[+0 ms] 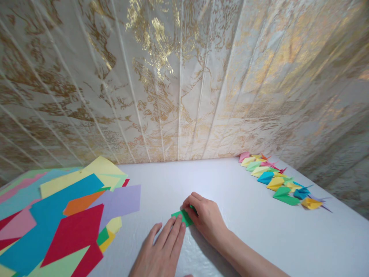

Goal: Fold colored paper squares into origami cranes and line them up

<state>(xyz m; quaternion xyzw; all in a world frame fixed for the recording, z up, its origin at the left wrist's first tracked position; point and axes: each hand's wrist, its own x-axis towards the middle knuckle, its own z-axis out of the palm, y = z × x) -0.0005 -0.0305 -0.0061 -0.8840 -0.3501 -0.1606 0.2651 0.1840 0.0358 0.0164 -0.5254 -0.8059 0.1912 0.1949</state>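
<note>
A small piece of green paper point(186, 219) lies on the white table, partly covered by my fingers. My left hand point(163, 250) rests flat, its outstretched fingertips pressing down the paper's near left part. At the paper's right end, my right hand point(206, 217) has its thumb and fingers pinched on the edge, where a darker green part shows as if lifted or folded over. The exact fold under the right fingers is hidden.
Loose coloured paper sheets point(77, 231) overlap in a pile on the left. Several folded paper figures point(285, 195) stand in rows along the table's right edge. Behind the white table point(161, 181) hangs a gold-patterned curtain point(178, 96).
</note>
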